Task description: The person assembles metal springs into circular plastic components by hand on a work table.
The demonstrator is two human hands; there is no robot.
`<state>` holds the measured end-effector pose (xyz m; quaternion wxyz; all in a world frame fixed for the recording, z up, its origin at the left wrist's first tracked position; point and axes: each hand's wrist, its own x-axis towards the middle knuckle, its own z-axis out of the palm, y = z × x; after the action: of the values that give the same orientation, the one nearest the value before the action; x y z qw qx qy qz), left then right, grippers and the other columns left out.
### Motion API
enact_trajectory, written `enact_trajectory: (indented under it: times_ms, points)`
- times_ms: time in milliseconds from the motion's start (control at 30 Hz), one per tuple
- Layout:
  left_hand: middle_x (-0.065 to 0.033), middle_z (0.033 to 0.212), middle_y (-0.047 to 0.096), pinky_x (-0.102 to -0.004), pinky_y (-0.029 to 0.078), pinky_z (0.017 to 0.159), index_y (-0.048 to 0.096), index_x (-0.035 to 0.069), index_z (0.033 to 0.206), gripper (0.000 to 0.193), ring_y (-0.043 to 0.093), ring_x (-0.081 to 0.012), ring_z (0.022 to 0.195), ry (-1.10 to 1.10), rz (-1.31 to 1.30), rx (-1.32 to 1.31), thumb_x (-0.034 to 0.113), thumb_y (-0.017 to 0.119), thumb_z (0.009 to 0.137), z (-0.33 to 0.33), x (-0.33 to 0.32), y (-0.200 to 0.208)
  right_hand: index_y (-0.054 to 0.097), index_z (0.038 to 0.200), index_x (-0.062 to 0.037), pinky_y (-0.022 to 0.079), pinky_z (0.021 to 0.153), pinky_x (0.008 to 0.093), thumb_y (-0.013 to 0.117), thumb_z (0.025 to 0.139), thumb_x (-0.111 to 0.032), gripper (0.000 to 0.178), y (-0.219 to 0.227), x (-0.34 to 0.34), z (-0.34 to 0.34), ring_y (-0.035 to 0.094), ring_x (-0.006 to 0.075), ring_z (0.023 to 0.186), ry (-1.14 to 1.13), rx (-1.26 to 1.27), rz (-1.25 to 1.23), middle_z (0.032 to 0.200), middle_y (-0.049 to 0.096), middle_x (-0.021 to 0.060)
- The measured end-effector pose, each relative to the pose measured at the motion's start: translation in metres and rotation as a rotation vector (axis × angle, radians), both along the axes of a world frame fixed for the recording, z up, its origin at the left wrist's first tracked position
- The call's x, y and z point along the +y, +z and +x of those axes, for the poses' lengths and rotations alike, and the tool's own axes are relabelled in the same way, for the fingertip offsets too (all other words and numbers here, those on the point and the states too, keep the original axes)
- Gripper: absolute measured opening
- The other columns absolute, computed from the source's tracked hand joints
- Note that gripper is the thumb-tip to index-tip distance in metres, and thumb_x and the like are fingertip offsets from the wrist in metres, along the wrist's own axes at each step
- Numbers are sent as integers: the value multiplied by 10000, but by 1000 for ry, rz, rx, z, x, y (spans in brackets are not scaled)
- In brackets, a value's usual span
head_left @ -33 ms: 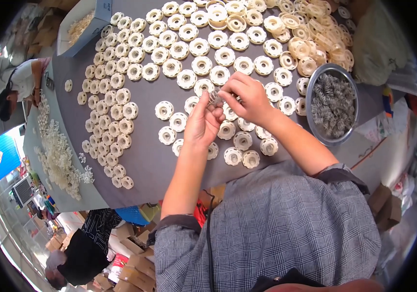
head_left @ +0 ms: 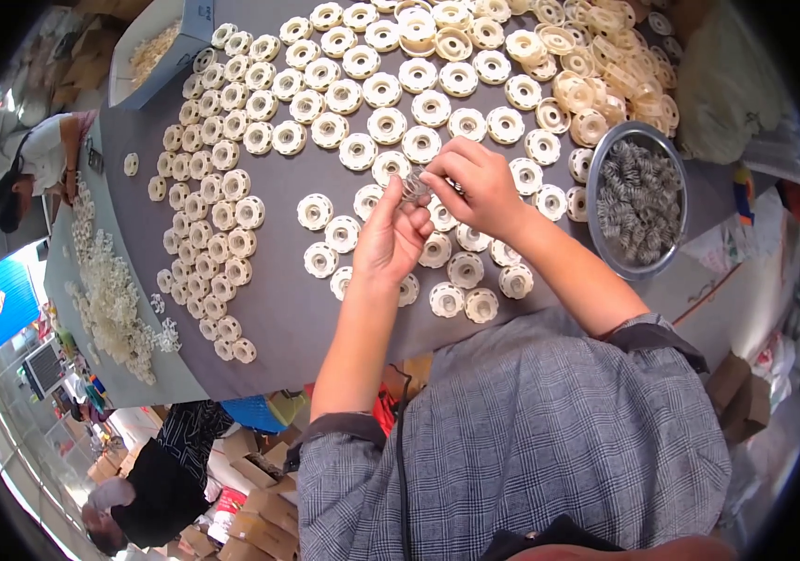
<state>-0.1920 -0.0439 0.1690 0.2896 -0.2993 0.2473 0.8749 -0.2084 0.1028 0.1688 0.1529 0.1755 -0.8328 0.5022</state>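
My left hand [head_left: 389, 236] is raised over the table, palm turned up, with its thumb and fingers closed round a small clump of grey metal coil springs [head_left: 412, 186]. From the right, my right hand [head_left: 477, 194] pinches at the same springs with bent fingers, and the two hands meet there. How many springs they hold cannot be made out. Beneath and around the hands lie cream plastic wheel-shaped parts [head_left: 387, 125] with scalloped rims and round centres. Some of those nearest me seem to have a spring in the centre.
A metal bowl [head_left: 594, 222] full of springs [head_left: 641, 198] stands at the right. Behind it, cream parts are heaped [head_left: 606, 79]. Smaller cream parts [head_left: 222, 215] stand in rows at left. A box [head_left: 162, 70] sits far left. Another person [head_left: 40, 154] works at the left table.
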Motion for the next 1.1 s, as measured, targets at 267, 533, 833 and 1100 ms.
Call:
enact_trajectory:
  times_ms: [267, 533, 833, 1100]
  points:
    - [-52, 734, 525, -211, 412, 482, 472, 44, 929, 190, 482, -110, 536, 188, -202, 250, 227, 500, 882, 15, 27, -11, 535, 706, -20, 397, 458, 288, 626, 718, -29, 93, -21, -4, 0, 501, 208, 533, -172, -36, -16, 664, 500, 78]
    - [-110, 690, 490, -379, 402, 531, 455, 17, 825, 179, 512, -313, 577, -349, -1719, 1148, 188, 506, 841, 6, 7, -18, 529, 689, -29, 388, 455, 300, 623, 732, -75, 113, -13, 2, -2, 498, 201, 537, -66, -129, 118, 650, 481, 76]
    - [31, 434, 245, -229, 163, 313, 308, 157, 566, 434, 195, -95, 301, -108, 572, -165, 439, 288, 895, 0, 1, -32, 528, 735, -35, 386, 466, 263, 608, 751, -80, 93, -26, 8, -11, 489, 176, 553, -69, 21, -5, 703, 501, 58]
    - [-115, 914, 585, -260, 509, 660, 512, -13, 991, 204, 620, -173, 734, -40, -553, 518, 141, 527, 858, -17, 11, -28, 558, 785, -62, 316, 425, 160, 561, 835, -160, 109, -26, 19, -15, 404, 8, 498, -157, -703, -887, 598, 482, -38]
